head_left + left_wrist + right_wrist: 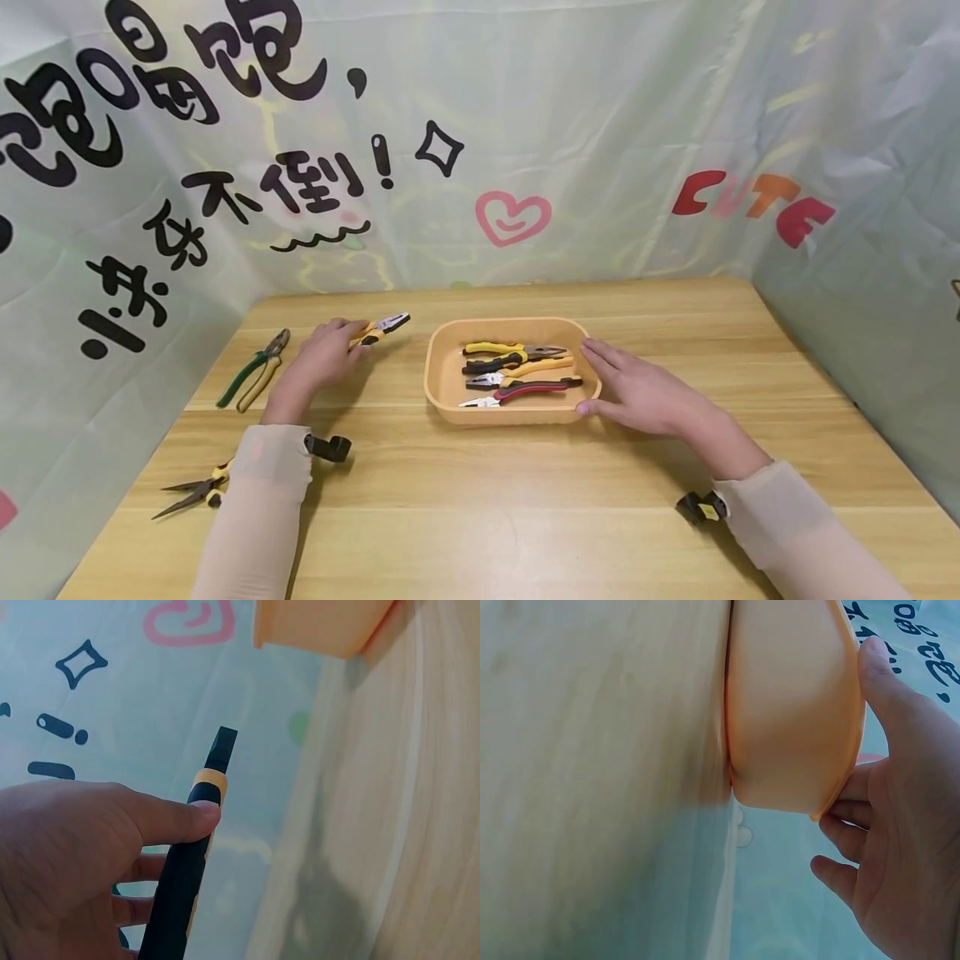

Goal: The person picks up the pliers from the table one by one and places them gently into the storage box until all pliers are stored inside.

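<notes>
My left hand (325, 354) grips a pair of combination pliers (386, 326) by the yellow and black handles, steel jaws pointing away to the right. In the left wrist view the thumb presses along one handle of these pliers (180, 885), and they are off the table. An orange plastic bin (510, 415) stands at mid-table. Inside lie yellow-black needle-nose pliers (517, 355), yellow-handled combination pliers (528, 368) and red-black pliers (536, 387). My right hand (652, 392) holds the bin's right end, with thumb and fingers at its rim in the right wrist view.
Green and tan handled pliers (255, 371) lie at the table's left edge. Nearer, long-nose pliers (197, 490) lie with spread jaws, their handles partly hidden by the left sleeve (258, 508). A printed cloth (600, 150) hangs behind and at both sides of the wooden table (487, 517).
</notes>
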{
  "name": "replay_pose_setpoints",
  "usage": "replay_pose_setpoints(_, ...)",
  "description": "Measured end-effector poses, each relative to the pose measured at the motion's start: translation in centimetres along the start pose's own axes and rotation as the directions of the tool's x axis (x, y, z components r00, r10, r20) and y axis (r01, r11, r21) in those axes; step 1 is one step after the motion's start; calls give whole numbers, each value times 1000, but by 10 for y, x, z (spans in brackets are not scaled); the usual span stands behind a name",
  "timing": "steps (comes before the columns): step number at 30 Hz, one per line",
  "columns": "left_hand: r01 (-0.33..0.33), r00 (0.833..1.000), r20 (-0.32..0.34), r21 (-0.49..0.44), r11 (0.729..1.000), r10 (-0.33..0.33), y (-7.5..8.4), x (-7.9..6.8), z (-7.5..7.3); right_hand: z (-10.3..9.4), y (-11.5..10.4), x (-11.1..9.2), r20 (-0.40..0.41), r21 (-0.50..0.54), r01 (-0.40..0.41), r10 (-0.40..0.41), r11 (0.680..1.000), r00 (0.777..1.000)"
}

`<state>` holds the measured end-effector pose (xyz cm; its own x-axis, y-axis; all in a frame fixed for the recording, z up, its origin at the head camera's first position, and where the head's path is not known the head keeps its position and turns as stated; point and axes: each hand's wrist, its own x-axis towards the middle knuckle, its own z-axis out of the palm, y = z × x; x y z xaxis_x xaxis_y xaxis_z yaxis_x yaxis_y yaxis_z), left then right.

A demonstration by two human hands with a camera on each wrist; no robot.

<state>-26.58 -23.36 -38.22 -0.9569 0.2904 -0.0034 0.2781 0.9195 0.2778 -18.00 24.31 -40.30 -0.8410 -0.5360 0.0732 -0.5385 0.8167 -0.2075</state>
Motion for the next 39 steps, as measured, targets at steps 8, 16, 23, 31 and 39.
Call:
replay_pose_setpoints(8,-75,997,-14,21,997,75,11,-3,-3,-2,1,0,-1,-26,17,-17,1000,1000)
replay_pose_setpoints(16,-133,990,-36,35,990,134,26,-4,-10,-3,1,1,-6,-26,13,-13,1000,1000)
replay_pose_setpoints(23,-177,983,-50,53,983,179,37,-2,-14,-3,2,1,-1,-52,19,-19,998,1000)
replay_pose_setpoints(31,-223,974,-22,86,971,226,57,-1,-22,-5,1,0,-18,-74,42,-44,996,999)
replay_pose_setpoints(39,-288,957,1,112,951,290,78,0,-25,-4,0,0,-14,-62,28,-29,998,999)
